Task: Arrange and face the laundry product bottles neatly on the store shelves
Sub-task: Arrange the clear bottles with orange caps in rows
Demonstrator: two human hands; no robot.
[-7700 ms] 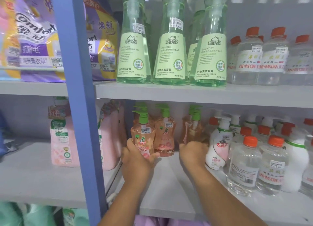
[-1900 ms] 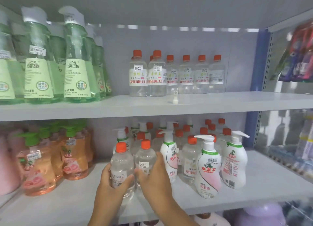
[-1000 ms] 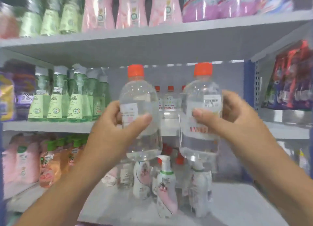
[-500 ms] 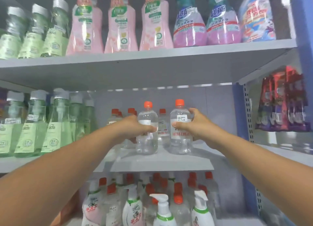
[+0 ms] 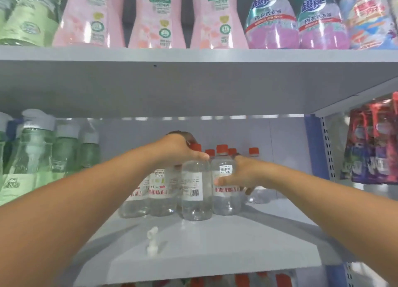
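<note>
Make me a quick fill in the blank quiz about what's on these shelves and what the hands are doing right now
1. The clear bottles that both hands touch have caps coloured ____.
2. The right hand wraps the bottle whose price sticker reads ____.
3. The left hand lies on the ____ of a clear bottle.
4. A loose white pump nozzle lies on the shelf in ____ of the clear bottles.

Missing words: red; 5.00; top; front

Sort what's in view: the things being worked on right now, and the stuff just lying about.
In hand:
left hand gripping one clear bottle
right hand gripping another clear bottle
middle shelf

Lying about:
loose white pump piece
pink bottles
hanging sachets
</note>
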